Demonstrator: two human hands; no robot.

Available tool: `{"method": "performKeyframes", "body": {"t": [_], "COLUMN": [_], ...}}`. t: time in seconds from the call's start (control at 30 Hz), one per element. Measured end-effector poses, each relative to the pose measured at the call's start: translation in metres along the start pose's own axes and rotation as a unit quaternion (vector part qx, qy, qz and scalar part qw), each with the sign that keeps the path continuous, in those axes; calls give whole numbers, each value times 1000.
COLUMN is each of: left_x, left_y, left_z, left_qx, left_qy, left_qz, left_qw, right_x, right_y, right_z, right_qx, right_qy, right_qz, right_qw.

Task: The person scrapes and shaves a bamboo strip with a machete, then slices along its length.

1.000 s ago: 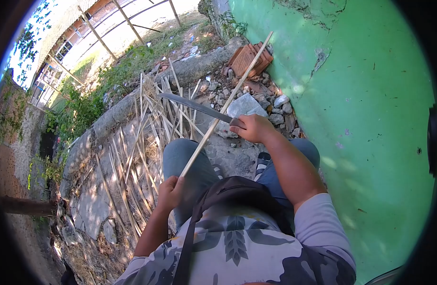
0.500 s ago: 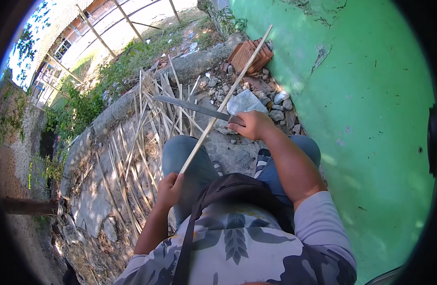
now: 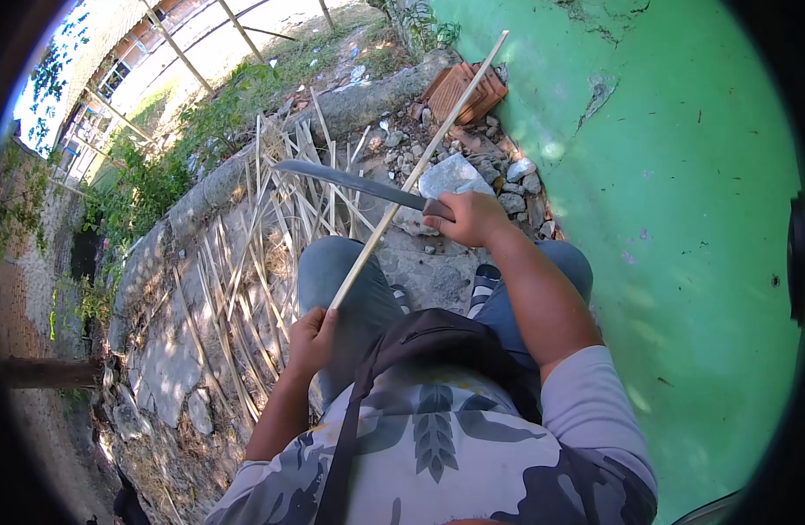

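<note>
My left hand [image 3: 312, 339] is closed round the lower end of a long pale wooden strip [image 3: 365, 255], which looks like split bamboo. The strip slants up and away to the right, past my left knee. My right hand [image 3: 469, 219] grips the handle of a machete [image 3: 350, 182], its long grey blade pointing left. Blade and strip cross just left of my right hand, with the blade in front of the strip. Whether the edge is pressed into the wood I cannot tell.
Many similar pale strips [image 3: 236, 306] lie on the stony ground at my left. Ahead are a large pale stone [image 3: 455, 177], rubble and stacked clay tiles [image 3: 465, 92]. A green wall [image 3: 674, 245] runs along my right. A low stone ledge [image 3: 171, 229] borders plants on the left.
The machete has shifted slightly up and left along the strip, its tip a little higher. The strip and my left hand have risen slightly. Both grips stay the same.
</note>
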State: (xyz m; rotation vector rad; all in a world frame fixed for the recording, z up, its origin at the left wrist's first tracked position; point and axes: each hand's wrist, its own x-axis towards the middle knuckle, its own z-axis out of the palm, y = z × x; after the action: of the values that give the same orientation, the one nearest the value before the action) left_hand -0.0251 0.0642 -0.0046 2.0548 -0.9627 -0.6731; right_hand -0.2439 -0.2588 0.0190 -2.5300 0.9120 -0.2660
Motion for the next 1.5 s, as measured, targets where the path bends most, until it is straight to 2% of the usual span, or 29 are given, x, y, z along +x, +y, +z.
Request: {"method": "performKeyframes", "body": {"t": [0.13, 0.27, 0.4, 0.43, 0.53, 0.67, 0.7, 0.8, 0.97, 1.07, 1.17, 1.27, 1.3, 1.4, 1.5], "left_x": [-1, 3, 1, 2, -1, -2, -1, 3, 2, -1, -6, -3, -3, -1, 3], "left_y": [2, 6, 8, 7, 1, 6, 7, 4, 15, 13, 6, 0, 2, 8, 12], "left_z": [-2, -3, -4, -4, -3, -4, -4, -4, -4, -4, -1, -1, -2, -1, -3], "left_qx": [12, -12, 8, 10, 17, 16, 24, 22, 30, 7, -21, 7, 9, 4, -14], "left_qy": [-3, -23, -29, -26, -12, -13, -17, -32, -36, -25, 3, 2, -3, -20, -32], "left_qz": [19, -17, -34, -27, -9, 6, 9, 4, -16, -17, -2, 9, 7, 0, -13], "left_qw": [1000, 1000, 999, 999, 1000, 1000, 1000, 999, 999, 999, 1000, 1000, 1000, 1000, 999], "right_x": [7, -6, -12, -9, 0, 19, 15, 0, -15, -6, 21, 21, 16, 2, -11], "right_y": [9, -6, -37, -40, -23, 25, 25, 19, -29, -33, 17, 31, 29, 20, -4], "right_z": [7, 5, 11, 5, 6, 22, 19, 10, 11, -5, 18, 10, 6, -4, 1], "right_qx": [53, 33, -82, -94, -25, 106, 157, 61, -91, -44, 19, 96, 140, 94, 27], "right_qy": [54, 6, -100, -124, -90, 46, 83, 2, -54, -109, -16, 133, 152, 98, 27], "right_qz": [36, -23, -112, -103, -14, 103, 64, 69, -90, -55, 19, 119, 101, 123, 5], "right_qw": [997, 999, 985, 982, 996, 988, 982, 996, 990, 992, 999, 979, 973, 983, 999]}}
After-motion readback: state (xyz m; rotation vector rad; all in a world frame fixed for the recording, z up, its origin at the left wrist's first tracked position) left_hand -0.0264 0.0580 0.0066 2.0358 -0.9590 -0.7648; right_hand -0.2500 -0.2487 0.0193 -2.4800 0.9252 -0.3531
